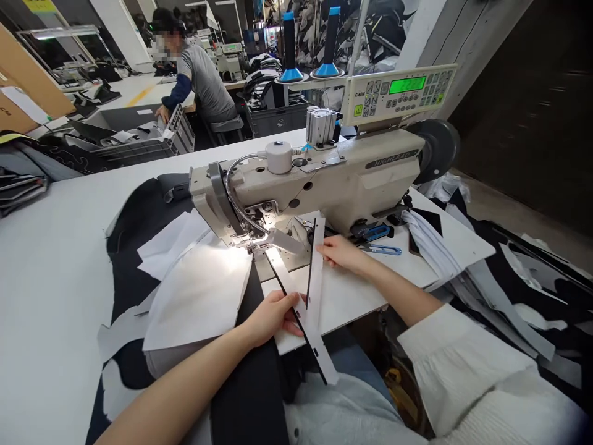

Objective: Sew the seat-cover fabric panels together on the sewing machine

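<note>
Behind the white table (69,241), a co-worker (206,83) is seen seated beside a grey crate (185,133). On the table, a Highlead sewing machine (389,164) is lit at its presser foot (251,249), and 2 dark thread cones (290,43) are mounted above. By the left hand (271,318), a slanting strip (320,347) is pinched between thumb and fingers, its far end lying just beside the presser foot. By the right hand (341,254), a steeper strip (317,269) is gripped near its top, in front of the machine; whether the 2 strips are joined where they cross cannot be told.

The step in hand is judged to be the manual positioning of the strips, with a steady grip and aligned edges called for next.

Both strips are narrow, flat and white, edged in black, and are judged slightly stiff. A smooth, pale panel (199,303) is spread over matte black fabric (132,216). Blue-handled thread snips (382,250) are laid to the right.
</note>
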Demonstrator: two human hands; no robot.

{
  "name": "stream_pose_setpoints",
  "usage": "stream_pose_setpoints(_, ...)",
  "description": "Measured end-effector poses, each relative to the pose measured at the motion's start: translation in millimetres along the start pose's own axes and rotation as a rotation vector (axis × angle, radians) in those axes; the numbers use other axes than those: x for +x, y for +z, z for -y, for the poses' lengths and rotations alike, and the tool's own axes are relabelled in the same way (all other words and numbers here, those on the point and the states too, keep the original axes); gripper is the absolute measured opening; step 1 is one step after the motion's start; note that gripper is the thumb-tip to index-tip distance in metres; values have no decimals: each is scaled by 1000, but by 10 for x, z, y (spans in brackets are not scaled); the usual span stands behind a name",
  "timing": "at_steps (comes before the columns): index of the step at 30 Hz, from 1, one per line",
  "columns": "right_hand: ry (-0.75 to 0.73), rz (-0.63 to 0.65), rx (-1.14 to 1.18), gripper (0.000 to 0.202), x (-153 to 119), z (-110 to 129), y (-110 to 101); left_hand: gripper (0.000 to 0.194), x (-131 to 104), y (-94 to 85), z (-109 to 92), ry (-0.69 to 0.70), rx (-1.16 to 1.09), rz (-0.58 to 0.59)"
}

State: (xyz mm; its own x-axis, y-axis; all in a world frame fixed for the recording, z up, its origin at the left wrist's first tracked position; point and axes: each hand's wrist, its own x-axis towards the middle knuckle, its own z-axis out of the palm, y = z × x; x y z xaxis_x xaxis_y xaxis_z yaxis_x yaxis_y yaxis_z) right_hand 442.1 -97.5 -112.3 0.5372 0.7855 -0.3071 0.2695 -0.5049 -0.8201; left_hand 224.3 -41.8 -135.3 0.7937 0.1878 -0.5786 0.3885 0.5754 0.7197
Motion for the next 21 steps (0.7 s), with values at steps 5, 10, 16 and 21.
stream_pose_setpoints(5,-131,-268,-260,34,-30,69,-172,36,-31,15,-16,-7,-93,17)
stream_pose_setpoints(10,-601,-289,-859,45,-336,-88,90,41,-30,5,-7,-24,-69,85)
stream_pose_setpoints(16,-436,-332,-987,48,-57,-377,337,41,-22,13,-13,-9,-58,68)
stream_pose_setpoints(21,-342,-484,-906,51,129,-286,441,43,-24,6,-34,-9,-78,73)
